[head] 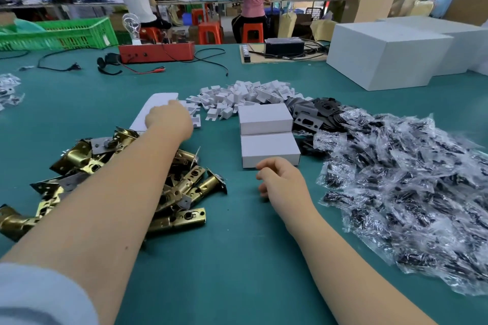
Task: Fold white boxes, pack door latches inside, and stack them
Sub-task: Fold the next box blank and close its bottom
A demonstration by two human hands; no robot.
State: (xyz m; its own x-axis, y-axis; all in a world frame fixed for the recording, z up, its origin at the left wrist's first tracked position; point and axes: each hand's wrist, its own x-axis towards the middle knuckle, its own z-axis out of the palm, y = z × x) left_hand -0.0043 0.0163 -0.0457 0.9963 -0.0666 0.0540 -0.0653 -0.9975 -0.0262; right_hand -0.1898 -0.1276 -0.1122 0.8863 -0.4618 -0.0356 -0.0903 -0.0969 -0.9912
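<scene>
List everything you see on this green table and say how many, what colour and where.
Closed white cardboard boxes: two, white, centre, touching end to end.
Flat white box blanks: a stack, white, under the left hand.
Brass door latches: a pile, gold, left.
Small white foam inserts: a heap, white, behind the boxes.
Clear plastic screw packets: a pile, clear and black, right.
Black metal plates: a pile, right of the boxes.
Left hand: on the blanks.
Right hand: loosely curled, empty, before the near box.

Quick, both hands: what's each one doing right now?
Left hand: reaching onto the flat white box blanks; fingers hidden, grip cannot be told.
Right hand: loosely curled, holding nothing, just in front of the nearer folded white box.
</scene>
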